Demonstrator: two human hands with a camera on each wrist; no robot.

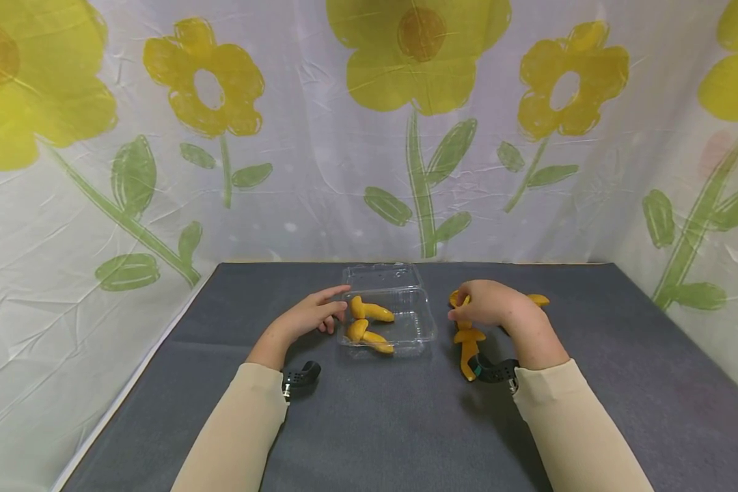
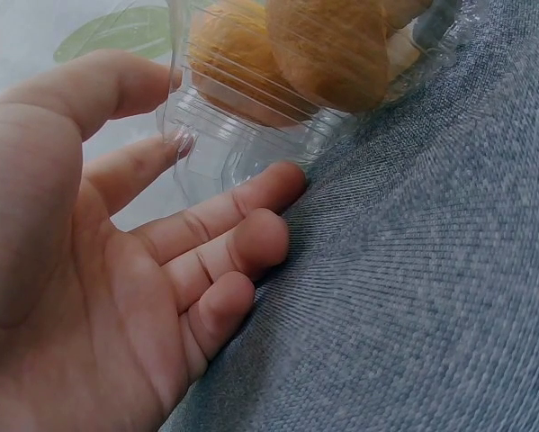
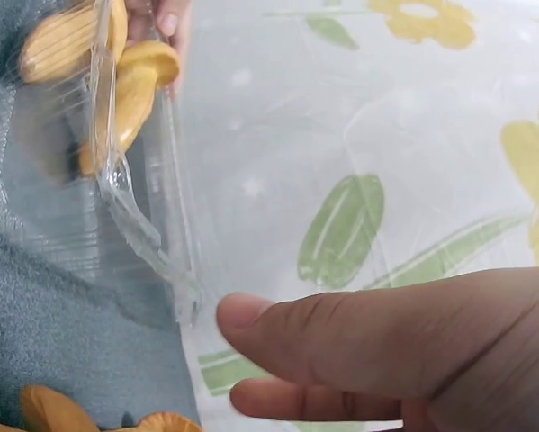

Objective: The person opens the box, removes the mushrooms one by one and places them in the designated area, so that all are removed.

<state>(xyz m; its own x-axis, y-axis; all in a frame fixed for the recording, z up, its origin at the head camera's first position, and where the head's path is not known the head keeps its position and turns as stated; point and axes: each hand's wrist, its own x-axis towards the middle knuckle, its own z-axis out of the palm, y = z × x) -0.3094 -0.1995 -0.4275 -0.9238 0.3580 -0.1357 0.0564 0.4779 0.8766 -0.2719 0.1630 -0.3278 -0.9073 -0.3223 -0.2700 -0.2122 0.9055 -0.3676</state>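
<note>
A clear plastic clamshell box (image 1: 413, 322) lies with its lid (image 1: 381, 276) folded back, holding two yellow-orange mushrooms, one (image 1: 378, 313) behind the other (image 1: 376, 342). My left hand (image 1: 304, 318) is at the box's left side, fingers loosely bent, with thumb and index finger touching the rim. To the right, my right hand (image 1: 498, 304) reaches down over several more mushrooms (image 1: 469, 342), palm down. Its thumb (image 3: 260, 319) and a finger (image 3: 278, 398) are apart in the right wrist view, and no mushroom shows between them. The hand partly hides the mushrooms there.
A dark grey cloth covers the table (image 1: 369, 430). Another mushroom cap (image 1: 538, 299) shows beyond my right hand. A white curtain (image 1: 307, 171) with printed yellow flowers hangs behind the table and along both sides.
</note>
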